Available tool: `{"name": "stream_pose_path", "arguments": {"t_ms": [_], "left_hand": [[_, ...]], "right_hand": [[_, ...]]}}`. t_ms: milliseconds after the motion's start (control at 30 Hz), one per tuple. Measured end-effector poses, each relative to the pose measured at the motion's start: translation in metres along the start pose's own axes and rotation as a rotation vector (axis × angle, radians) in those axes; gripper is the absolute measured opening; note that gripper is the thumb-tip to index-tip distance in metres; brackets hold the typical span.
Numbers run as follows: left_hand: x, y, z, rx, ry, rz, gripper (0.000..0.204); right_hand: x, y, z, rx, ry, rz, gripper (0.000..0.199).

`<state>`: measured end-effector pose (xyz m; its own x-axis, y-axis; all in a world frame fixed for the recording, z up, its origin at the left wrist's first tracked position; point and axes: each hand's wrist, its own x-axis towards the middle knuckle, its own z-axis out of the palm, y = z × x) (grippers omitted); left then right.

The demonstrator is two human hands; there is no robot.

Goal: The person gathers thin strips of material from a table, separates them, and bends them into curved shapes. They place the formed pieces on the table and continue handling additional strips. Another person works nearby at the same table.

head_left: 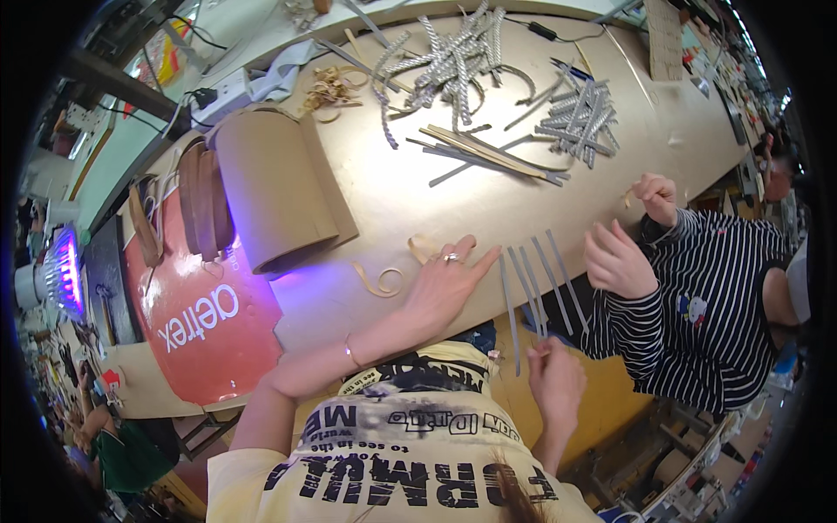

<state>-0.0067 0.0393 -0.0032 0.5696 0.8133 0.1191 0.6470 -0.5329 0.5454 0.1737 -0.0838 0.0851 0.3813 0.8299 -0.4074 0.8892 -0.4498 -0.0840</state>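
My left hand (443, 288) lies flat on the table near its front edge, fingers stretched out and a fingertip beside the grey strips. A curled tan strip (378, 281) lies next to it, and another tan curl (423, 247) shows by its fingers. Several thin grey strips (554, 281) are laid side by side, their lower ends sticking out past the table edge. Below that edge my right hand (558, 383) is closed, its fingers pinched at the lower end of one grey strip (535, 301).
A co-worker in striped sleeves (689, 305) sits at the right, pinching a small tan strip (628, 199). Braided silver strips (453, 65) and grey strips (580, 122) are heaped at the back. A large brown roll (275, 187) stands left, beside a red sheet (196, 322).
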Motion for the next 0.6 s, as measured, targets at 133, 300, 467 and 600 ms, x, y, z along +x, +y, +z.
{"name": "stream_pose_path", "arguments": {"t_ms": [133, 300, 467, 600], "left_hand": [[-0.027, 0.004, -0.043, -0.483, 0.154, -0.28, 0.045], [-0.056, 0.0, -0.094, -0.701, 0.272, -0.44, 0.025], [-0.071, -0.007, -0.113, -0.629, 0.42, -0.473, 0.019], [-0.079, -0.015, -0.112, -0.68, 0.494, -0.512, 0.017]], "right_hand": [[0.018, -0.022, -0.032, 0.11, 0.258, -0.06, 0.018], [0.105, -0.098, -0.026, 0.401, 0.394, -0.584, 0.014], [0.171, -0.159, 0.001, 0.071, 0.338, -0.794, 0.014], [0.187, -0.158, 0.008, 0.171, 0.224, -0.816, 0.012]]}}
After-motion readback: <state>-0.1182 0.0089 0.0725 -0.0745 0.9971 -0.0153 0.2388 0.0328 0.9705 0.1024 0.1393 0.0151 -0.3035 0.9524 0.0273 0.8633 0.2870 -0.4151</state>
